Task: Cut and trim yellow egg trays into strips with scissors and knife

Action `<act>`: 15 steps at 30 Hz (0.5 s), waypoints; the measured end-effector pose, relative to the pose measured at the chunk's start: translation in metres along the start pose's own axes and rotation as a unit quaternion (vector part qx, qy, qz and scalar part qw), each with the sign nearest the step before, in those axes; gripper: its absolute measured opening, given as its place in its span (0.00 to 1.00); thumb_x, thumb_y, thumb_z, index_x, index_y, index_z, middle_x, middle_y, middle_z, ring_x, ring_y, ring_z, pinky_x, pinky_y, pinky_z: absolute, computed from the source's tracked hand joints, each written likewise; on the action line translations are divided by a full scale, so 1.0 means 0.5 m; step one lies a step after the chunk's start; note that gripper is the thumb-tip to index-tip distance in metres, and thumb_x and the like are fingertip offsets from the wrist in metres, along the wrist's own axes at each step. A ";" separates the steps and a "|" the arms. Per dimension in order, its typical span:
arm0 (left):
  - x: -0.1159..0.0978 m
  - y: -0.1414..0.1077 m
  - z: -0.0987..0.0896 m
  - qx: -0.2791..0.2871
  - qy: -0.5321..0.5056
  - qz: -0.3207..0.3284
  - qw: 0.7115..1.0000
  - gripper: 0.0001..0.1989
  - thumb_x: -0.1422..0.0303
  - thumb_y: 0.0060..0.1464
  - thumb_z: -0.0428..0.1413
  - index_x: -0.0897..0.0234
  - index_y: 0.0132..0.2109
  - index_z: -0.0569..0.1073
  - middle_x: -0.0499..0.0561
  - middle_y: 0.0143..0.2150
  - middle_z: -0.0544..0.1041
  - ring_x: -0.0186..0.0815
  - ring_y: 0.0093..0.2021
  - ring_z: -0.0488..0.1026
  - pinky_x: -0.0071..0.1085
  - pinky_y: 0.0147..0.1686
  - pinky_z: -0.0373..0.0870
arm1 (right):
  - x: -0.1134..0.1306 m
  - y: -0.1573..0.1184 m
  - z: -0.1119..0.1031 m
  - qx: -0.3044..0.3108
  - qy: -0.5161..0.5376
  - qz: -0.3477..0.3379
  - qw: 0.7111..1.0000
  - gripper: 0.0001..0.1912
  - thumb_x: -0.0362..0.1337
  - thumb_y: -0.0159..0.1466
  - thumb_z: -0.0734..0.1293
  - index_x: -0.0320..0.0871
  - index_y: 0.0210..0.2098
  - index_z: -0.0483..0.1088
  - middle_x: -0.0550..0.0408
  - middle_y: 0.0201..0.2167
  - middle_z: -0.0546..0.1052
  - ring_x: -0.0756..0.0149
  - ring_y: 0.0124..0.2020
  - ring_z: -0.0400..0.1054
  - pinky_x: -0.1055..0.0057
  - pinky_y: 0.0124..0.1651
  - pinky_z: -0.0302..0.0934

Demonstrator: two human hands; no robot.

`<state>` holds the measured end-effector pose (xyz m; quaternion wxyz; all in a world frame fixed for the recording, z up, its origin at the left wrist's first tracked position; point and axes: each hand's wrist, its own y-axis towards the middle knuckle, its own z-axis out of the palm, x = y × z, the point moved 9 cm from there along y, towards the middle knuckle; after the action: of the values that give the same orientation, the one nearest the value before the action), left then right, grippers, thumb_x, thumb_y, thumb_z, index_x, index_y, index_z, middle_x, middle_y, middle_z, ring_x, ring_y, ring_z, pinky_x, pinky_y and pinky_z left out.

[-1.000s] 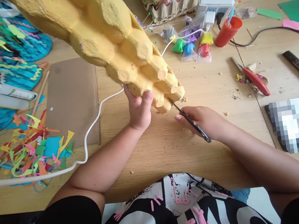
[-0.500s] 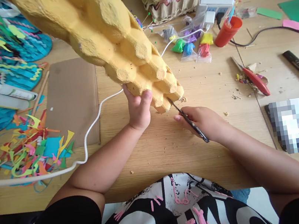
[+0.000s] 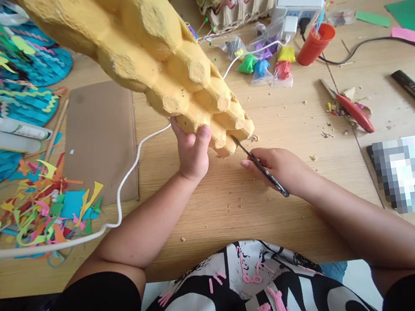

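A yellow cardboard egg tray (image 3: 162, 63) slants across the upper middle, its bumpy underside facing me. My left hand (image 3: 194, 149) is closed on its lower edge, thumb in front and the other fingers hidden behind the tray. Dark-handled scissors (image 3: 265, 172) are in my right hand (image 3: 282, 170), which is closed around them. Their blades reach the tray's lower right end, between two of the cups, with the tips hidden by the cardboard. Small yellow crumbs lie on the table below.
Left are paper scraps (image 3: 49, 205), a cardboard sheet (image 3: 102, 140), glue bottles (image 3: 4, 126) and blue crafts. A white cable (image 3: 120, 199) crosses the table. Stacked egg trays (image 3: 255, 3), a power strip (image 3: 300, 4), a red cup (image 3: 315, 44), clay bags and a red-handled cutter (image 3: 355, 112) lie beyond.
The scissors and my right hand have shifted very slightly left, along with the tray's cut end. My left hand keeps its hold on the tray.
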<state>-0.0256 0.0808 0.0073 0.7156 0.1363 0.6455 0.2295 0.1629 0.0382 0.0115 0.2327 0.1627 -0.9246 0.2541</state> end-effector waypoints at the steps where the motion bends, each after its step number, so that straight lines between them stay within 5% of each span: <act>1: 0.001 0.000 0.001 0.001 0.007 -0.002 1.000 0.38 0.42 0.61 0.55 0.42 0.71 0.50 0.48 0.74 0.60 0.41 0.80 0.45 0.43 0.74 0.58 | 0.000 0.000 0.000 -0.002 0.001 0.001 1.000 0.25 0.60 0.70 0.56 0.48 0.28 0.56 0.56 0.25 0.71 0.65 0.27 0.60 0.69 0.32 0.48; 15: 0.005 -0.001 -0.002 -0.006 0.024 -0.014 1.000 0.39 0.39 0.59 0.54 0.44 0.71 0.52 0.50 0.74 0.61 0.42 0.80 0.44 0.42 0.75 0.54 | 0.003 -0.005 -0.002 -0.021 0.019 0.001 1.000 0.23 0.58 0.70 0.58 0.48 0.28 0.58 0.55 0.25 0.71 0.64 0.27 0.62 0.69 0.32 0.49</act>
<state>-0.0263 0.0816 0.0045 0.7035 0.1175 0.6633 0.2267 0.1633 0.0363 0.0141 0.2531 0.1517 -0.9253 0.2381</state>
